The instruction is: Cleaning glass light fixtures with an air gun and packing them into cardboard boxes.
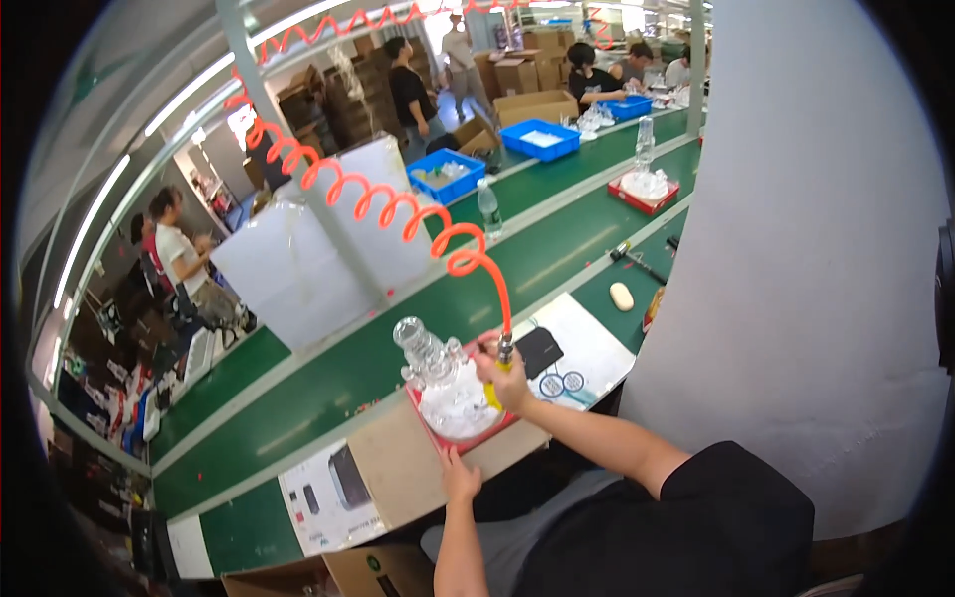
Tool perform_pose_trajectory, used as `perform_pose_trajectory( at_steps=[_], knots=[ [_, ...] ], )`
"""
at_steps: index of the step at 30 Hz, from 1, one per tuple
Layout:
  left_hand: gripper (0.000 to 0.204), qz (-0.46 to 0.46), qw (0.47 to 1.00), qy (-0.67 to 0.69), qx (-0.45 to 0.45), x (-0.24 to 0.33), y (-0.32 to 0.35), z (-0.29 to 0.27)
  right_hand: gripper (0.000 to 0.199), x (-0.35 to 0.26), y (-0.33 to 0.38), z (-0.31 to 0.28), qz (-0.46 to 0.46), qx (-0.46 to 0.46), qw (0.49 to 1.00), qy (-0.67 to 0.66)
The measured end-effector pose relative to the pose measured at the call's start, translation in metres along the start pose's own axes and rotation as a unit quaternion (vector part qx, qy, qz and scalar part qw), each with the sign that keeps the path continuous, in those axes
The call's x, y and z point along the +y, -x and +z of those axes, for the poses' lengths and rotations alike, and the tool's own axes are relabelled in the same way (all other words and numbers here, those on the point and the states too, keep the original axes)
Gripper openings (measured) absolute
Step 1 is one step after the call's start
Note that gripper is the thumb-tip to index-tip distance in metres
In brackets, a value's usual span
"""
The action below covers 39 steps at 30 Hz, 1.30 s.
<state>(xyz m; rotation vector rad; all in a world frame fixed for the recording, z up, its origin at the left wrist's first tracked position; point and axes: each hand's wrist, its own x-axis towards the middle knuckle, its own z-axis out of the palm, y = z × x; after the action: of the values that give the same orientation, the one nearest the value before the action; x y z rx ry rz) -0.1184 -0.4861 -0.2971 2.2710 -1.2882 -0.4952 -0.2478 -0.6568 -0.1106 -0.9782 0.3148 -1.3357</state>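
Note:
My right hand (pixel 507 386) is wrapped round a yellow air blow gun (pixel 492 398). An orange coiled air hose (pixel 373 199) runs down to the metal fitting on top of the gun. Just left of it, a clear glass vessel (pixel 426 350) with a ringed neck and a wide round base sits in a shallow red tray (pixel 497 428). The gun's tip is close to the base; whether they touch I cannot tell. My left hand (pixel 461 478) grips the tray's near edge, its fingertips partly hidden.
Flattened cardboard (pixel 398 468) lies under the tray, beside a green conveyor belt (pixel 298 393). Another red tray (pixel 647 204) with a glass vessel stands farther along. A plastic bottle (pixel 488 209) and blue bins (pixel 540 141) are beyond. A white partition (pixel 786 249) rises at right. Other people work behind.

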Motion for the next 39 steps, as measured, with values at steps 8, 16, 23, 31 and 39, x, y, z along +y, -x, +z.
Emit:
perform_pose_trajectory(
  at_steps=[8, 16, 23, 31, 39],
  knots=[
    [0.076, -0.016, 1.000, -0.009, -0.014, 0.004, -0.007, -0.002, 0.022, 0.016, 0.008, 0.007, 0.026, -0.028, 0.998, 0.041],
    [0.074, -0.031, 0.999, 0.001, -0.040, 0.004, -0.011, -0.006, 0.020, 0.011, -0.019, -0.002, -0.090, 0.011, 0.986, 0.139],
    [0.075, -0.038, 0.999, -0.003, -0.037, 0.007, -0.014, -0.002, 0.018, 0.017, -0.027, -0.009, -0.134, 0.025, 0.984, 0.117],
    [0.074, -0.030, 0.999, -0.037, -0.022, 0.009, -0.013, -0.001, 0.013, -0.002, -0.012, -0.001, -0.108, 0.008, 0.964, 0.242],
    [0.075, -0.033, 0.999, 0.007, -0.039, 0.001, -0.014, 0.003, 0.017, 0.009, -0.004, -0.001, -0.128, -0.004, 0.948, 0.290]
  ],
)
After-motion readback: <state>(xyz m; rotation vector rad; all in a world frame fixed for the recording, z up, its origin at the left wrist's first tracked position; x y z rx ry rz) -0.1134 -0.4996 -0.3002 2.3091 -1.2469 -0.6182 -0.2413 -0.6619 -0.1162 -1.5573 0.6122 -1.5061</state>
